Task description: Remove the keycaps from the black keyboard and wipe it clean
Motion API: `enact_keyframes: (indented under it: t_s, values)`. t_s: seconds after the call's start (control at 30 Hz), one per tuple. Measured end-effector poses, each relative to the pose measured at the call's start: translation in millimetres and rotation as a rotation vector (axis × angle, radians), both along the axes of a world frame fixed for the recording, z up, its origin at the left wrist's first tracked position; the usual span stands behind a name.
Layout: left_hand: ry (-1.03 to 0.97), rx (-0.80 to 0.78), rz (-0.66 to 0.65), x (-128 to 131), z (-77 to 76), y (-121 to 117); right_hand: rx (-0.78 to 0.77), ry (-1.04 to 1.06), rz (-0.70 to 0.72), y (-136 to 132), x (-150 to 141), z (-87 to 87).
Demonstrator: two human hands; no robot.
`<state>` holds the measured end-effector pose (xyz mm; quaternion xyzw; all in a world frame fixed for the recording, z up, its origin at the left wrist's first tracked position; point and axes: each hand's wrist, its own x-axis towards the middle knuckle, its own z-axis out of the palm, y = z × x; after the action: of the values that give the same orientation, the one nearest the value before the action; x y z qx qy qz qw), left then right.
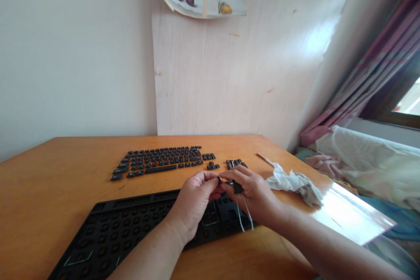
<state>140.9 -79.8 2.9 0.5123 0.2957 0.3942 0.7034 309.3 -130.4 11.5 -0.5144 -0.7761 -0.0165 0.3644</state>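
My left hand (195, 197) is closed, pinching a small black keycap (219, 180) between thumb and fingertips. Close beside it, the fingertips of my right hand (254, 188) almost meet the left ones. My right hand is closed around a wire keycap puller (237, 187) with a black handle; its two thin wire prongs point down toward me. What else the right fingertips pinch is too small to make out. Under both hands lies a black keyboard (127, 227) stripped of its keycaps, its switch sockets bare. My left forearm and hands hide part of it.
Beyond the keyboard, loose black keycaps (164, 158) lie in keyboard order on the wooden desk (82, 162). Further right are a crumpled white cloth (292, 181), a thin stick (265, 159) and a shiny sheet (354, 214) at the desk's edge. A wall (203, 83) closes the back.
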Motion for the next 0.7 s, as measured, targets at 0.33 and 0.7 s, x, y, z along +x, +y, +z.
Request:
enact_keyframes:
  t_s: [0.33,0.7]
  values:
    - [0.079,-0.01,0.036,-0.2,5.4,-3.1,-0.023,-0.146,-0.04,3.2,13.3,11.7]
    - [0.034,0.025,0.15,6.7,-11.5,2.5,-0.037,-0.071,-0.068,16.7,13.3,-11.2]
